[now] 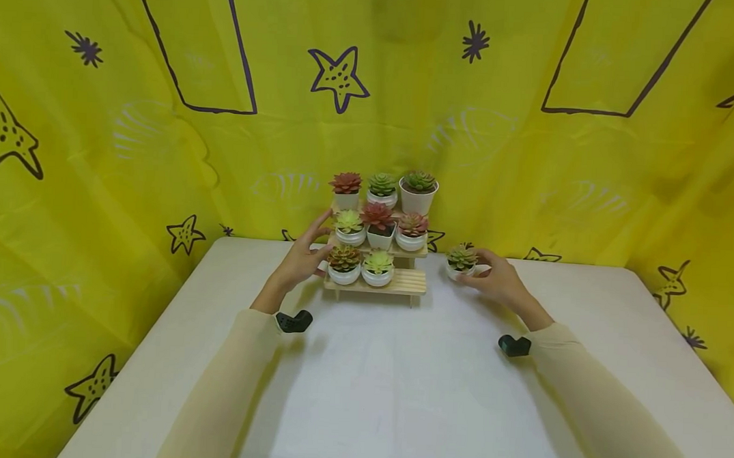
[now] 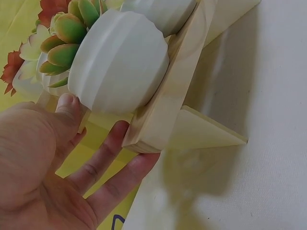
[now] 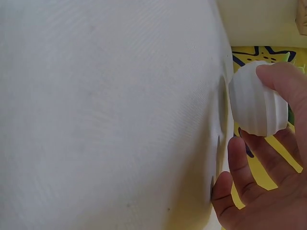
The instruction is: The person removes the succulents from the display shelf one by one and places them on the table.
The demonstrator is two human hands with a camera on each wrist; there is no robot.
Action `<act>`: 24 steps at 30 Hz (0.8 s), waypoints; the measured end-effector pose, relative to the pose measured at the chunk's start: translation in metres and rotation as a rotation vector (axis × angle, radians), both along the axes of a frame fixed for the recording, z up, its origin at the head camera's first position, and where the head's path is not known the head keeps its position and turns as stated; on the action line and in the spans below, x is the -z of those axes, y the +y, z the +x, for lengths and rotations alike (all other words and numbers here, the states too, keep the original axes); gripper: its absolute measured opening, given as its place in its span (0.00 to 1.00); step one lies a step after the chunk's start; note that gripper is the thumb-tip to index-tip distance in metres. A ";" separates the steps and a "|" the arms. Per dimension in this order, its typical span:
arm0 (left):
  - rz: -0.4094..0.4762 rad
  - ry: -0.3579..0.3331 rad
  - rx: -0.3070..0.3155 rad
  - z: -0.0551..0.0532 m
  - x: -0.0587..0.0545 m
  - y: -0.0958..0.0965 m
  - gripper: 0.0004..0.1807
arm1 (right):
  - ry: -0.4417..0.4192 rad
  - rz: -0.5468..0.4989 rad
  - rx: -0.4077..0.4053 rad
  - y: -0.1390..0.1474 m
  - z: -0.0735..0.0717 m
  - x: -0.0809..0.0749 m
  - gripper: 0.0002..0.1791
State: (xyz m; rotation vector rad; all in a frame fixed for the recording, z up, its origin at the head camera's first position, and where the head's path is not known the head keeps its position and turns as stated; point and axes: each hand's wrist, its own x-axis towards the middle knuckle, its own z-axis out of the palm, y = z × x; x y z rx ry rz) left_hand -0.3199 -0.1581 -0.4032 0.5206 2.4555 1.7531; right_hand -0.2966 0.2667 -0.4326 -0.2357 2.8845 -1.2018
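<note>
A tiered wooden stand (image 1: 409,281) holds several small potted succulents in white pots. My left hand (image 1: 300,261) is at the stand's left side. In the left wrist view, fingertips (image 2: 144,163) of its extended fingers touch the end of the lowest step, while the thumb is beside a ribbed white pot (image 2: 120,62). To the right of the stand, my right hand (image 1: 494,277) grips a green potted succulent (image 1: 461,258). Its thumb lies on the ribbed white pot (image 3: 256,103) in the right wrist view, with fingers on the opposite side.
A white cloth covers the table (image 1: 397,387). Behind and around it hangs a yellow curtain (image 1: 272,156) printed with starfish and fish. On the lowest step, bare slats show at the right, beside a pale green succulent (image 1: 378,262).
</note>
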 end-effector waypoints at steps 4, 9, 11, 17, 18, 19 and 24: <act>0.007 -0.003 0.003 0.001 -0.001 0.000 0.41 | -0.011 0.014 0.006 -0.001 -0.001 0.001 0.43; 0.014 -0.001 0.012 0.001 -0.001 0.000 0.42 | -0.050 0.009 0.009 -0.001 -0.002 0.002 0.46; 0.011 0.001 0.013 0.001 -0.001 0.000 0.42 | -0.061 0.004 0.008 -0.001 -0.003 0.003 0.46; 0.008 0.000 0.010 0.000 0.000 0.000 0.42 | -0.065 0.003 0.005 -0.001 -0.003 0.005 0.46; 0.009 0.000 0.010 0.000 0.000 0.000 0.42 | -0.065 0.000 0.003 0.000 -0.004 0.006 0.46; 0.011 0.000 0.012 0.000 0.000 0.000 0.42 | -0.066 -0.003 0.002 0.000 -0.004 0.006 0.46; 0.014 0.005 0.016 0.000 0.000 0.000 0.42 | -0.092 -0.032 -0.004 0.001 -0.005 0.006 0.46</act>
